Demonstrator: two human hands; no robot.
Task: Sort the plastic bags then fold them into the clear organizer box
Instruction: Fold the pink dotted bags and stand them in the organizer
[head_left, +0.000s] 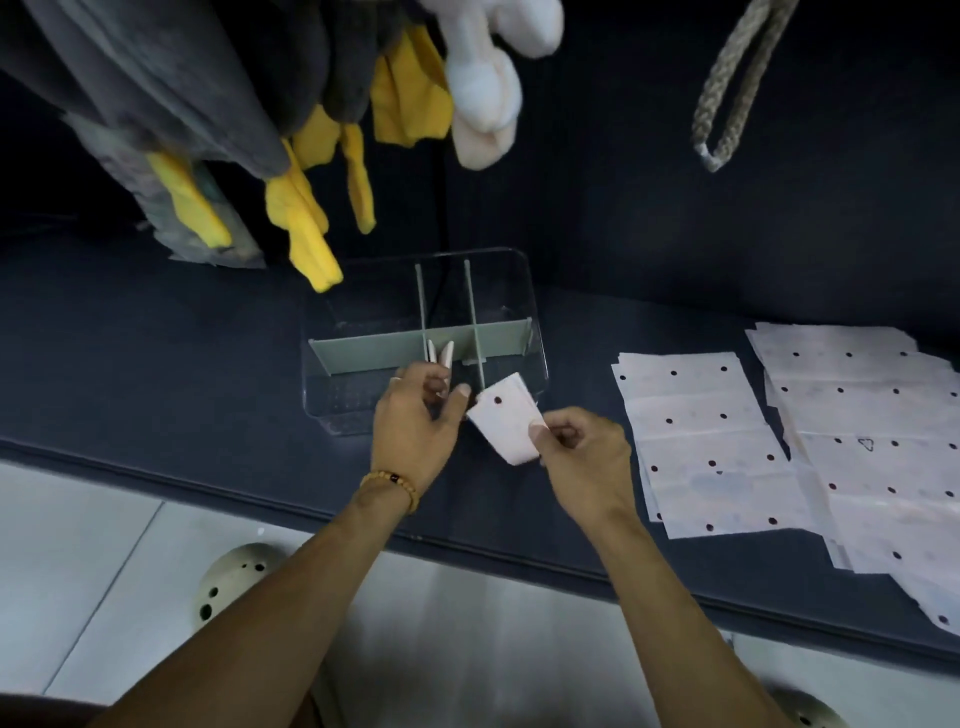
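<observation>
Two bare hands work at the near edge of a clear organizer box (332, 400) set on a dark padded surface (156, 364). At about 5 o'clock from the box, the right hand (582, 457) pinches a folded white plastic bag (506, 423), dotted with one dark spot, its far end touching the box's near right corner. The left hand (415, 415), a beaded bracelet (392, 483) on its wrist, hovers over the box's near middle compartment with fingers curled; whether it grips anything cannot be told. Two folded bags (440, 352) stand upright in that compartment against the grey divider (363, 353). At 3 o'clock, flat dotted bags (706, 441) lie in overlapping stacks.
</observation>
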